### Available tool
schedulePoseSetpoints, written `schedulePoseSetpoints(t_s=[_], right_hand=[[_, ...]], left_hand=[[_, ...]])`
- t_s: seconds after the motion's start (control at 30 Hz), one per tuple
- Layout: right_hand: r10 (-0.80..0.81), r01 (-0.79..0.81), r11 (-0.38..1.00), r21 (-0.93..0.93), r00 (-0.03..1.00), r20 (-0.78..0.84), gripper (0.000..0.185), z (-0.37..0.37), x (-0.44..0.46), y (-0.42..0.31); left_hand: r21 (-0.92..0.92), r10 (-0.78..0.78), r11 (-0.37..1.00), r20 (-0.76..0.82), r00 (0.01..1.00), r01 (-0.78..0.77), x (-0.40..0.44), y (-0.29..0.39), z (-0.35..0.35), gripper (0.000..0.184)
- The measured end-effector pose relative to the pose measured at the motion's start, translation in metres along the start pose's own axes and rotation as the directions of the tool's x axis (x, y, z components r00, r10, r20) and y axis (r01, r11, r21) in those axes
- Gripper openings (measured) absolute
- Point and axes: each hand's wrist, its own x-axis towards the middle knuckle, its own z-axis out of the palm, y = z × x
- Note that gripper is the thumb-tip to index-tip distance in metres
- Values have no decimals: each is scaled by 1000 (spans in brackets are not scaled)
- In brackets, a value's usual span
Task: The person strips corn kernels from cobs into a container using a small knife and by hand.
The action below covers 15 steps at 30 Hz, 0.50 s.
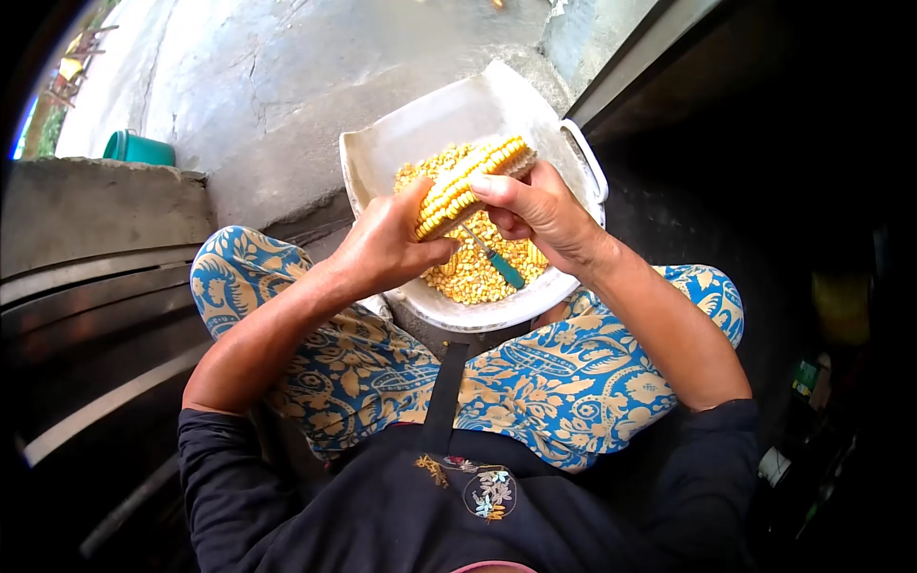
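Note:
Both my hands grip one corn cob (470,183), tilted over a white plastic basin (420,124). My left hand (387,239) is closed around its lower left end. Near the upper right end, my right hand (540,210) holds it, the thumb pressed on the yellow kernels. Part of the cob's side looks bare of kernels. Below lie loose corn kernels (468,282) in the basin. A screwdriver-like tool with a teal handle (504,269) rests on them, its thin metal shaft pointing up toward the cob.
The basin stands between my knees, its handle (585,158) on the right side. A low concrete ledge (105,210) is on the left, with a green bucket (139,148) behind it. Grey concrete floor (287,76) stretches beyond. Dark, unclear items lie at the far right.

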Motion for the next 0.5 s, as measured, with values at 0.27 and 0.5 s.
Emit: schedulePoseSetpoints(t_s=[0.27, 0.5], right_hand=[[46, -55, 992, 110, 996, 80, 26, 5, -1, 4], [115, -111, 991, 78, 993, -37, 30, 20, 0, 0]], left_hand=[[42, 21, 999, -77, 997, -18, 0, -2, -5, 38], [129, 86, 989, -62, 994, -78, -2, -1, -10, 41]])
